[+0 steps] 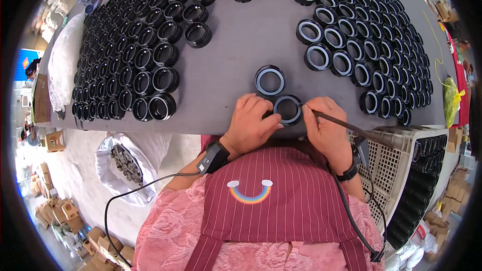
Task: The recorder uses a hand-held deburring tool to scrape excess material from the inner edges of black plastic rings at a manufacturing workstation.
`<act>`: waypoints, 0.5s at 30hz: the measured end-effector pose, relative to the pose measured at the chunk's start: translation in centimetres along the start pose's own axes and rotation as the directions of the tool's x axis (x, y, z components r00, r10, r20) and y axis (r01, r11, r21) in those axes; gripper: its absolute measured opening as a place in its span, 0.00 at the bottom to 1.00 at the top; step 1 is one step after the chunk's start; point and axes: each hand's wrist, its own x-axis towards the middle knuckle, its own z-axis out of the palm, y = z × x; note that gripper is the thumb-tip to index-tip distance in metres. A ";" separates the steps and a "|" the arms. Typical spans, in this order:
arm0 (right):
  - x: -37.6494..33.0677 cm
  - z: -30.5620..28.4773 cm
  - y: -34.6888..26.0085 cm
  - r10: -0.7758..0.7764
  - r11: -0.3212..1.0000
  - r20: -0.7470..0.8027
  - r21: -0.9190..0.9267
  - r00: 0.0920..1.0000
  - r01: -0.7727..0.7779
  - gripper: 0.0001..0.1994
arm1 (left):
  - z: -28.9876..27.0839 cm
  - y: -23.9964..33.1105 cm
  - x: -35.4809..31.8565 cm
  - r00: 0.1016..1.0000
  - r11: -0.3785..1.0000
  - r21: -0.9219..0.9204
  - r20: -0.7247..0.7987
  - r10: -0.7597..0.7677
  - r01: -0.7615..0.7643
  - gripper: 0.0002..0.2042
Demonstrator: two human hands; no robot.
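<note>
At the table's near edge, my left hand [251, 123] grips a black ring-shaped part [287, 96] by its left side, fingers curled. A pale grey inner ring shows on its upward face. My right hand [325, 125] is closed around a thin dark stick-like tool [346, 124], which slants down to the right past the hand. The fingertips of that hand are at the right rim of the part; exactly where the tool's tip touches is hidden. Just beyond, a similar black part [270, 94] with a pale inner ring lies flat.
Many black rings without a pale face [162, 107] cover the table's left side. Rings with pale inner rings [318, 57] fill the right. A grey plastic crate [379, 163] stands below at right, a white sack [108, 158] at left. Cables run from both wrists.
</note>
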 end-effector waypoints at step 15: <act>-1.1 3.9 1.8 -0.071 0.905 -0.015 0.420 0.997 0.070 0.02 | 1.1 -1.4 -1.1 0.999 0.986 -0.158 -0.014 -0.047 0.044 0.26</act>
